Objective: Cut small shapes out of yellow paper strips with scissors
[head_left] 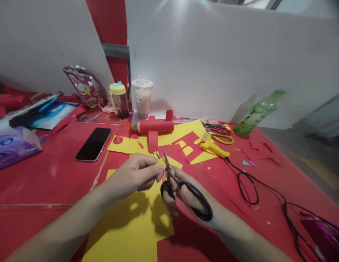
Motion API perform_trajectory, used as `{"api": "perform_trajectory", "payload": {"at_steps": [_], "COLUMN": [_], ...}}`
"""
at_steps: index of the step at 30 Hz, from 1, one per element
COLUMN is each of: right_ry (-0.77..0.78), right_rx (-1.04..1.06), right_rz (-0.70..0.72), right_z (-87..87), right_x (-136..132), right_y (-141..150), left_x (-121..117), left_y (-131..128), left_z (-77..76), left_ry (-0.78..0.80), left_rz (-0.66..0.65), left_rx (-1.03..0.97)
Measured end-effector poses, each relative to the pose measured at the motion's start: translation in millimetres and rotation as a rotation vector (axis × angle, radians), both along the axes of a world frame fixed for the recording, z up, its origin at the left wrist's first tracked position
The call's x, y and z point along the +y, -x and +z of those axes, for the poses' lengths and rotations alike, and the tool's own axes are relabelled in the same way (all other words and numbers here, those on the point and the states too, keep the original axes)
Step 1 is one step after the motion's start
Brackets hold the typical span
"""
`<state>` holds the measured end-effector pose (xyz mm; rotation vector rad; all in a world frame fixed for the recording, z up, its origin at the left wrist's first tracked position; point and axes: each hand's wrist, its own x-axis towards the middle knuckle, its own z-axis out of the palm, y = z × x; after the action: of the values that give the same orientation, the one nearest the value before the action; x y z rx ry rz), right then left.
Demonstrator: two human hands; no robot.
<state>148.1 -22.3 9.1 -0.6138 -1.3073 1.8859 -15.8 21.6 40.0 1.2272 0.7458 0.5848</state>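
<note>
Between thumb and fingers, my left hand [143, 171] pinches a small piece of yellow paper [161, 162]. My right hand [185, 191] holds black-handled scissors [200, 203], fingers through the loops. The scissor blades are apart, with the yellow piece at or between them; I cannot tell whether they touch it. Below both hands lies a large sheet of yellow paper [125, 225]. Just beyond them rests a red paper-covered tube shaped like an airplane [161, 126], with a green cap end. Cut yellow paper scraps [187, 149] lie around it.
A yellow glue gun [214, 148] with a black cord [256, 180] lies at right, beside yellow-handled scissors [226, 139]. A green bottle [256, 114] leans against the white panel. A phone [94, 144], a tumbler [119, 100], a milk tea cup [142, 100] and a tissue pack [15, 147] stand or lie left.
</note>
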Motion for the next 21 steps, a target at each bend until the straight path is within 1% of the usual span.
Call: {"api": "perform_trajectory", "payload": {"at_steps": [11,21], "right_ry": [0.009,0.039], "right_rx": [0.064,-0.001], "right_rz": [0.016,0.011], "right_z": [1.0,0.3], "right_x": [-0.1,1.3], "right_y": [0.7,-0.2], "left_x": [2.6,3.3], "left_y": [4.3,9.0], "left_z": [-0.6,-0.2], "left_ry": [0.027,0.063], "left_rz": [-0.047,-0.073], "left_rx": [-0.037,-0.046]}}
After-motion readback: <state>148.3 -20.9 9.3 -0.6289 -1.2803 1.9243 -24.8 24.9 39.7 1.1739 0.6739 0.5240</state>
